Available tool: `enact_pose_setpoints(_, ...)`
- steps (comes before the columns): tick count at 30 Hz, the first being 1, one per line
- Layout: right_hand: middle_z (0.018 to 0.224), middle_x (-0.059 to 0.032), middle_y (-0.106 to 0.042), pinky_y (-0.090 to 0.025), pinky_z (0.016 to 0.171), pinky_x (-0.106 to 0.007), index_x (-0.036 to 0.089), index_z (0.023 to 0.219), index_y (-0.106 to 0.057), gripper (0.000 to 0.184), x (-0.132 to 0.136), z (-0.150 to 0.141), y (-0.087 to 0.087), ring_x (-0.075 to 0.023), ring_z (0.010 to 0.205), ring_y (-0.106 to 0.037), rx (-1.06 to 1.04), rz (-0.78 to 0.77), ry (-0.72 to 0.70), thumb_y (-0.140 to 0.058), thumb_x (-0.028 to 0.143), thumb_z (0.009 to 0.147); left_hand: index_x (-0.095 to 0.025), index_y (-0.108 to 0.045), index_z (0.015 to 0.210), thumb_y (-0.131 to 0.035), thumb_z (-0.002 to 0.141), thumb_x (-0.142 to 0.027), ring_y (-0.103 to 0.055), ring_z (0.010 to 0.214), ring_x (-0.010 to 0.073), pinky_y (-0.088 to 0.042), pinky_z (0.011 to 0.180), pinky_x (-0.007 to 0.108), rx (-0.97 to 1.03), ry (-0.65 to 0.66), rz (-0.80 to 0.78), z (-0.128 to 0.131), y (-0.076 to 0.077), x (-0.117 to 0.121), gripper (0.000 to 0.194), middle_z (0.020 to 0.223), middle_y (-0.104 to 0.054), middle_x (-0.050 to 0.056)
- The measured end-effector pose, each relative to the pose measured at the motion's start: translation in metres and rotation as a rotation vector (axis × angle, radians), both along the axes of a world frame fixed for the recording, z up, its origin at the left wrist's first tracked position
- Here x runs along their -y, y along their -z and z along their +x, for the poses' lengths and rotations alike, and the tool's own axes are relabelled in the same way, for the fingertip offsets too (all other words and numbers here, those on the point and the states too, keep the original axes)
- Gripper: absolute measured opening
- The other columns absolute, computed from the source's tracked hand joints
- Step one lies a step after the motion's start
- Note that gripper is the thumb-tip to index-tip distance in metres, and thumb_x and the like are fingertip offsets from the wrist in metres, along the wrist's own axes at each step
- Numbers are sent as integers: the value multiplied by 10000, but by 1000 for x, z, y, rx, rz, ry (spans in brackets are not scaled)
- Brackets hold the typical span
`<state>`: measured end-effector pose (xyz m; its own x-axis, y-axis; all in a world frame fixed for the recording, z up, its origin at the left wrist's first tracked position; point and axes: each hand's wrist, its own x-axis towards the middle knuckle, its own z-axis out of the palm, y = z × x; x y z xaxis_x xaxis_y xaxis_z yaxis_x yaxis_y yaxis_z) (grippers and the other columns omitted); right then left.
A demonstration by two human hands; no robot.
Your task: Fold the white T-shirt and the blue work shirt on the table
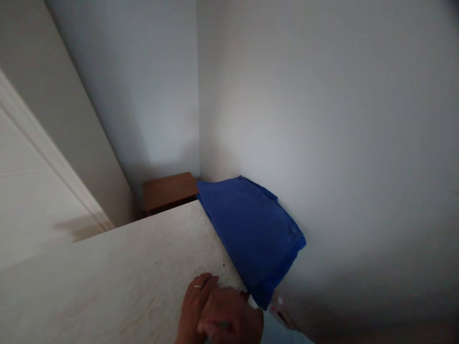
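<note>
My left hand (191, 308), with a ring on one finger, is low on a pale, stained mattress-like surface (143, 267). Its fingers are together and bent, and their tips are partly hidden. My right hand (233, 313) crosses in front of it, closed and a little blurred, with a light sleeve (283, 334) at the wrist. Whatever either hand holds, I cannot make out. Just beyond the hands, a folded blue cloth (247, 224) lies along the right edge of the pale surface, against the wall.
A brown wooden tabletop (168, 191) stands in the far corner, beyond the pale surface. A plain wall (322, 119) rises on the right. Tall pale panelling (46, 157) stands at the left. Small, unclear items (281, 310) show below the cloth beside the sleeve.
</note>
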<state>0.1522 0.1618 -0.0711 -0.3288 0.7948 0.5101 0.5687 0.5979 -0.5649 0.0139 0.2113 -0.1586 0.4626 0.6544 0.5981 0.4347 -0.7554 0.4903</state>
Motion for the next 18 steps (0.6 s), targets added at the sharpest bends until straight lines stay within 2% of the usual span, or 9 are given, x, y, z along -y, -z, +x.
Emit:
enact_pose_setpoints(2,837,-47,-741,-561,776,-301,222,938,-709,372,-2,46,-27,-163,792,-683,-101,56,93,-379,376,1017,-257,-736,1083,-460,978,-320,-714,928,230,-639,814,361,-8,8,37,1,-11,-2,302,1027,-743,87)
enact_pose_setpoints(5,990,-72,-737,-545,854,-304,199,1010,-698,252,-22,132,-65,-182,921,-684,-124,-16,470,-511,365,979,-231,-730,1056,-456,991,-318,-714,913,215,-634,811,346,-16,-16,49,4,-24,0,296,1013,-740,98)
enact_pose_setpoints(7,1167,-126,-696,-550,858,-327,160,1171,-645,307,-41,190,-79,-201,933,-679,-32,-134,776,-518,341,958,-222,-731,1046,-456,995,-334,-714,910,211,-634,808,347,-12,-16,48,5,-26,2,301,1012,-741,98)
enact_pose_setpoints(9,1288,-168,-643,-529,916,-339,134,1345,-548,430,-59,237,-82,-209,988,-672,209,-408,1079,-524,294,947,-216,-733,1043,-448,1001,-343,-715,913,210,-633,815,351,0,-21,30,6,-26,2,314,1010,-743,96)
enact_pose_setpoints(10,1211,-193,-674,-537,880,-341,96,1304,-576,414,-65,254,-81,-220,946,-686,241,-498,1105,-561,259,924,-215,-734,1042,-445,1004,-347,-716,915,209,-632,818,352,7,-22,19,6,-26,3,320,1009,-744,95)
enact_pose_setpoints(12,948,-139,-734,-550,743,-302,95,1134,-668,283,-72,274,-74,-198,758,-702,289,-641,1083,-623,210,879,-217,-736,1040,-450,1005,-351,-718,916,208,-632,818,353,25,-24,-7,6,-26,3,318,1003,-747,91)
enact_pose_setpoints(14,791,-68,-720,-528,648,-257,129,968,-707,135,-74,279,-66,-160,629,-678,305,-691,1018,-624,174,871,-219,-737,1036,-462,1001,-345,-720,908,206,-632,810,349,43,-24,-35,6,-26,3,305,995,-749,88)
enact_pose_setpoints(16,824,-49,-722,-518,661,-241,156,929,-706,124,-77,277,-61,-139,642,-675,330,-674,983,-587,155,895,-217,-737,1037,-471,997,-334,-721,904,206,-632,808,348,58,-22,-54,6,-28,3,294,991,-749,88)
enact_pose_setpoints(18,934,-68,-726,-516,736,-249,165,991,-692,136,-82,275,-61,-151,764,-686,351,-624,980,-590,151,904,-215,-736,1042,-477,992,-317,-721,906,208,-630,813,353,66,-13,-69,6,-29,4,283,992,-747,90)
